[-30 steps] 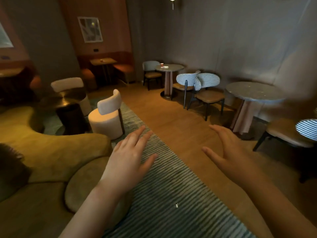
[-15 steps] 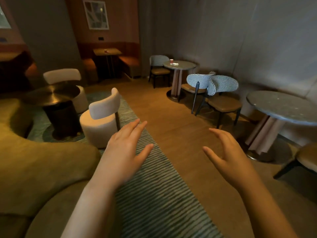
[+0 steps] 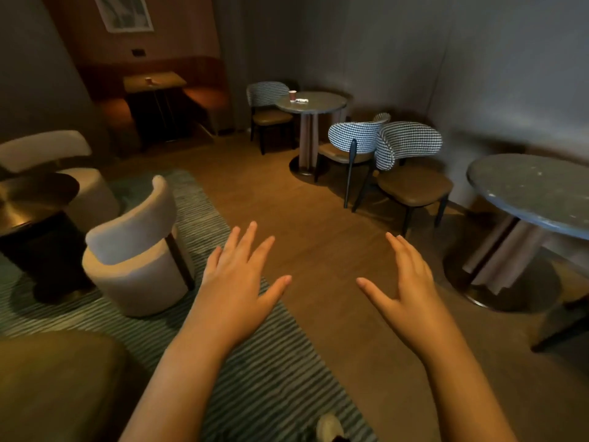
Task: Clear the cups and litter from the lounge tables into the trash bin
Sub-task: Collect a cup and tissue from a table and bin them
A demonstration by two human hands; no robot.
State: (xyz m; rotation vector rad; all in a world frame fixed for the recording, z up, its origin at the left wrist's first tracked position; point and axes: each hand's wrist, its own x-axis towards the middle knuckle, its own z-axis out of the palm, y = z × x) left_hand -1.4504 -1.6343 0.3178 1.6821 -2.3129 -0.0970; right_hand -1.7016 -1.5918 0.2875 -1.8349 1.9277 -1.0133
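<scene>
In the head view, a small reddish-brown cup [image 3: 292,95] is seen upright on the far round desk [image 3: 322,106], near its left edge, with a scrap of white litter [image 3: 301,100] lying just beside it. A second cup [image 3: 148,80] is seen on the square wooden desk [image 3: 169,78] in the alcove at the back left. Both cups are well apart from the hands, and no trash bin is shown.

The left hand [image 3: 237,282] and the right hand [image 3: 411,291] are held out above the floor with fingers straight and spread, released and carrying nothing.

The cups are judged to be paper: light, thin-walled, easily crushed if squeezed and easily tipped if knocked. Whether any liquid is left inside cannot be told, so each would best be wrapped gently round the middle of its wall and kept upright. The litter is judged to be soft and almost weightless; it is too small to be made out further, and a pinch from above should be enough.

The far round desk and the nearer round desk [image 3: 526,193] at the right are topped with what looks like smooth speckled stone, carried on pale fluted pedestals. The two chairs [image 3: 408,141] between them are given curved houndstooth fabric backs, tan padded seats and thin dark legs. A cream tub chair [image 3: 137,250] in nubbly cloth is set on a ribbed, green-striped rug [image 3: 271,378], beside smooth brown wooden flooring
</scene>
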